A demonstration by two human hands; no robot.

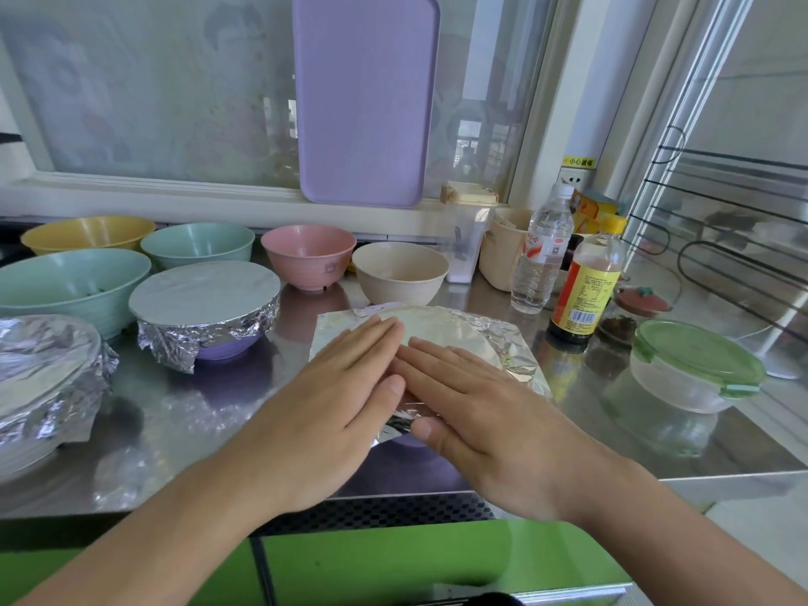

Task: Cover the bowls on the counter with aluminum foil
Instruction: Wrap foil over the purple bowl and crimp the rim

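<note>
We see a lilac tray (365, 98) propped against the window. Right of it: white canister (465, 234), clear water bottle (542, 251), yellow-capped sauce bottle (588, 282), then a green-lidded container (695, 365) nearest us.

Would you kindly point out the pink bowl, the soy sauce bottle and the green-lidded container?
pink bowl (308, 260): head view, on its outer front wall.
soy sauce bottle (585, 290): head view, on its yellow label.
green-lidded container (695, 354): head view, on the middle of its lid.
</note>
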